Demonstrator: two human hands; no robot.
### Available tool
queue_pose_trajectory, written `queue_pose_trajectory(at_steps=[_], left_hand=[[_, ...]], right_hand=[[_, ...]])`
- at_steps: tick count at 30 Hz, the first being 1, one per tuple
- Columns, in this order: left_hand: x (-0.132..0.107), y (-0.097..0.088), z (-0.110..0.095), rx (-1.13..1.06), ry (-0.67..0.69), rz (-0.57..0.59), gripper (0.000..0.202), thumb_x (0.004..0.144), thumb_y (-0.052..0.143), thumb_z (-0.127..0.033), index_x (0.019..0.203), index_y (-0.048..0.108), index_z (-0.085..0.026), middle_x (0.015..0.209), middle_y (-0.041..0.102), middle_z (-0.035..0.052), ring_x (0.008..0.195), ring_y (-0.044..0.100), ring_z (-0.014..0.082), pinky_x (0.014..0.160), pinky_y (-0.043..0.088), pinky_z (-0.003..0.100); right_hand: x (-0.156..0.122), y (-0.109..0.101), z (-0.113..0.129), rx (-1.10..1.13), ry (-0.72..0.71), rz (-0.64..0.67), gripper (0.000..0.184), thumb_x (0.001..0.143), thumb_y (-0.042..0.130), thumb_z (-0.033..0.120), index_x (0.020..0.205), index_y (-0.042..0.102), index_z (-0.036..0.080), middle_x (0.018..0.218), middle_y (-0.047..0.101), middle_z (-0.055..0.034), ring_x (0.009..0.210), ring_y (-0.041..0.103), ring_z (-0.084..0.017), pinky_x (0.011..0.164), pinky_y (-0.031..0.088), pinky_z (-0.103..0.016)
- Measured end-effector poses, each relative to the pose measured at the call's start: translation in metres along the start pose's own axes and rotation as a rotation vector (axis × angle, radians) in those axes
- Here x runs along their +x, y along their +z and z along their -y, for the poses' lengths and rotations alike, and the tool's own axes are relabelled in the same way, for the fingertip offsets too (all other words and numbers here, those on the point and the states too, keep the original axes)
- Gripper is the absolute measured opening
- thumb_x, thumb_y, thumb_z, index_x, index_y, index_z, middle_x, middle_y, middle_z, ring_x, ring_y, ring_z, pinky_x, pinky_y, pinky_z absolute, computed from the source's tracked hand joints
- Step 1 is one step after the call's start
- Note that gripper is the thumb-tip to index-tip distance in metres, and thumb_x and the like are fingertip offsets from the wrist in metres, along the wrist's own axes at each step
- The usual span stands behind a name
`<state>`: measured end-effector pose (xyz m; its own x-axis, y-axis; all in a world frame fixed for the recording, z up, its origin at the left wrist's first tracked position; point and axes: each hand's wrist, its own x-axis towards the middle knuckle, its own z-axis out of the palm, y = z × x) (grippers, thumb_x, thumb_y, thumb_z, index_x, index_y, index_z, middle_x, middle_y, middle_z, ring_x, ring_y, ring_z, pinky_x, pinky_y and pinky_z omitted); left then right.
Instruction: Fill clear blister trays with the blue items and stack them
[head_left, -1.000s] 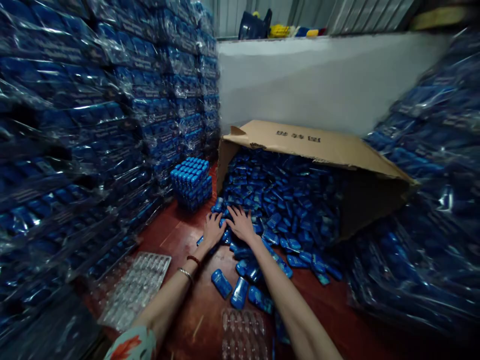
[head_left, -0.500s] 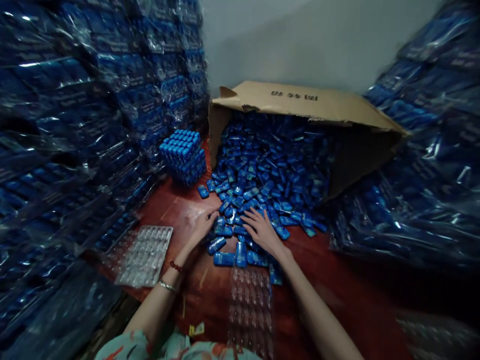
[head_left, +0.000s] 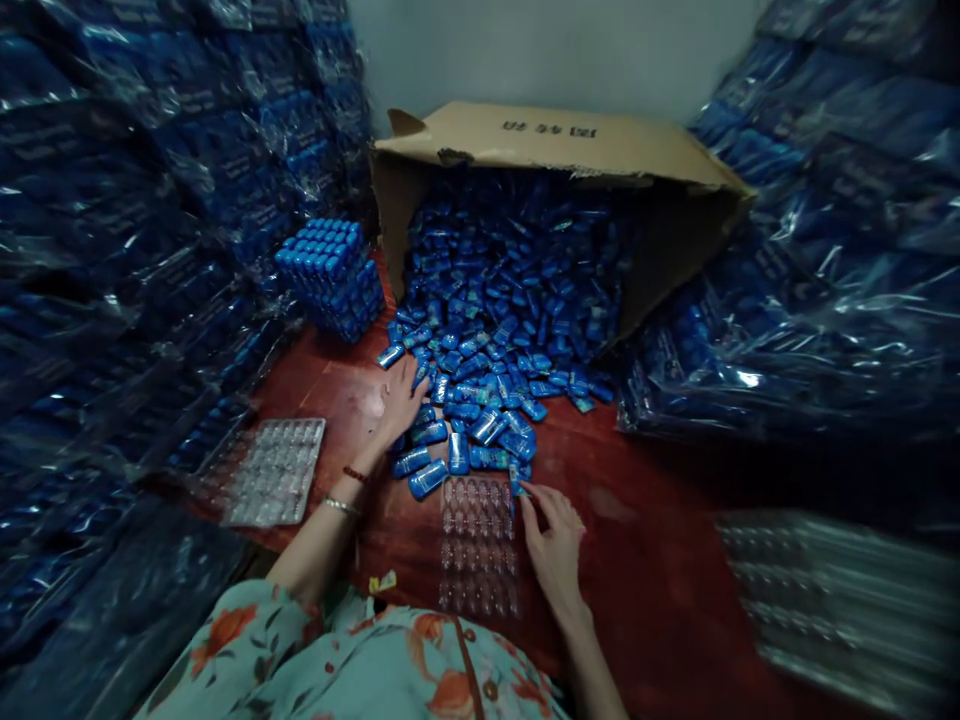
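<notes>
Small blue oval bottle-like packs [head_left: 491, 425] spill loosely over the red tabletop in front of me. My left hand [head_left: 405, 400] lies at the left edge of this spill, fingers stretched out over the packs. Lower right, my right hand [head_left: 553, 535] pinches a small blue pack [head_left: 518, 470] between thumb and forefinger, beside the top right corner of a clear plastic tray [head_left: 478, 550]. That tray has rows of moulded cups and lies close to my body.
A cardboard box [head_left: 555, 140] on its side holds more blue packs. A block of stacked packs [head_left: 330, 275] stands left of it. Clear trays lie at left [head_left: 277, 470] and right [head_left: 832, 590]. Film-wrapped stacks [head_left: 810, 300] rise on both sides.
My right hand has drawn back from the pile, toward me, to the tray's corner. My left hand has opened out at the pile's left edge. The view has shifted, showing more of the right tray.
</notes>
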<state>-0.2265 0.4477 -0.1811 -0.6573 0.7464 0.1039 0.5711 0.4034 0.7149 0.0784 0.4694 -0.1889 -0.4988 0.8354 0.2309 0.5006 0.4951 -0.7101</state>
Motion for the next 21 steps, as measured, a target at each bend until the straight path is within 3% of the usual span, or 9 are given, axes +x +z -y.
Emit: queue_pose_trajectory(at_steps=[2, 3, 5, 7, 10, 13, 16, 21], left_hand=[[-0.030, -0.009, -0.005, -0.043, 0.056, -0.137, 0.038, 0.092, 0.039, -0.039, 0.119, 0.053, -0.017, 0.124, 0.055, 0.0118, 0.119, 0.048, 0.0231, 0.101, 0.037, 0.042], [-0.047, -0.015, -0.007, -0.056, 0.073, -0.145, 0.033, 0.092, 0.040, -0.037, 0.109, 0.058, -0.016, 0.110, 0.061, 0.0098, 0.106, 0.055, 0.0210, 0.094, 0.043, 0.038], [-0.085, -0.025, -0.009, -0.039, 0.099, -0.034, 0.028, 0.092, 0.040, -0.034, 0.095, 0.061, -0.016, 0.089, 0.063, 0.0063, 0.086, 0.060, 0.0181, 0.081, 0.049, 0.033], [-0.121, -0.029, -0.008, 0.031, 0.163, 0.129, 0.024, 0.091, 0.042, -0.029, 0.097, 0.061, -0.016, 0.092, 0.061, 0.0071, 0.085, 0.059, 0.0182, 0.080, 0.049, 0.033], [-0.157, -0.025, -0.005, 0.174, 0.298, 0.265, 0.037, 0.086, 0.048, -0.022, 0.124, 0.051, -0.019, 0.122, 0.051, 0.0119, 0.108, 0.051, 0.0238, 0.091, 0.046, 0.040], [-0.165, -0.013, 0.000, 0.310, 0.345, 0.273, 0.052, 0.085, 0.052, -0.026, 0.136, 0.039, -0.023, 0.133, 0.043, 0.0128, 0.116, 0.044, 0.0291, 0.092, 0.045, 0.047], [-0.156, -0.003, 0.006, 0.357, 0.331, 0.211, 0.043, 0.088, 0.049, -0.030, 0.130, 0.046, -0.021, 0.125, 0.047, 0.0143, 0.110, 0.047, 0.0289, 0.088, 0.047, 0.047], [-0.149, 0.000, 0.017, 0.197, 0.284, 0.104, 0.040, 0.089, 0.049, -0.028, 0.127, 0.046, -0.017, 0.113, 0.053, 0.0138, 0.108, 0.051, 0.0266, 0.090, 0.047, 0.045]], right_hand=[[-0.007, 0.000, 0.006, 0.012, -0.052, 0.054, 0.027, 0.091, 0.043, 0.034, 0.101, 0.065, 0.022, 0.094, 0.065, -0.0063, 0.090, 0.055, -0.020, 0.083, 0.042, -0.037], [-0.008, -0.001, 0.009, 0.015, -0.081, 0.087, 0.027, 0.091, 0.043, 0.031, 0.101, 0.065, 0.022, 0.094, 0.065, -0.0059, 0.090, 0.055, -0.020, 0.082, 0.042, -0.036], [-0.004, 0.000, 0.014, 0.012, -0.144, 0.142, 0.026, 0.091, 0.042, 0.026, 0.103, 0.065, 0.021, 0.094, 0.066, -0.0055, 0.089, 0.054, -0.019, 0.080, 0.042, -0.035], [0.008, 0.004, 0.021, -0.011, -0.213, 0.195, 0.027, 0.091, 0.041, 0.022, 0.104, 0.065, 0.021, 0.095, 0.066, -0.0057, 0.090, 0.054, -0.019, 0.081, 0.041, -0.034], [0.036, 0.018, 0.038, -0.147, -0.296, 0.309, 0.029, 0.092, 0.039, 0.022, 0.108, 0.064, 0.021, 0.101, 0.066, -0.0072, 0.095, 0.052, -0.021, 0.081, 0.039, -0.035], [0.064, 0.039, 0.060, -0.408, -0.331, 0.438, 0.034, 0.091, 0.044, 0.031, 0.120, 0.057, 0.018, 0.107, 0.063, -0.0126, 0.101, 0.049, -0.026, 0.080, 0.038, -0.038], [0.084, 0.056, 0.074, -0.576, -0.341, 0.508, 0.046, 0.087, 0.051, 0.031, 0.129, 0.047, 0.014, 0.111, 0.059, -0.0165, 0.104, 0.048, -0.029, 0.083, 0.037, -0.041], [0.090, 0.064, 0.069, -0.525, -0.317, 0.513, 0.060, 0.085, 0.052, 0.024, 0.139, 0.029, 0.011, 0.119, 0.055, -0.0167, 0.107, 0.049, -0.028, 0.088, 0.037, -0.040]])
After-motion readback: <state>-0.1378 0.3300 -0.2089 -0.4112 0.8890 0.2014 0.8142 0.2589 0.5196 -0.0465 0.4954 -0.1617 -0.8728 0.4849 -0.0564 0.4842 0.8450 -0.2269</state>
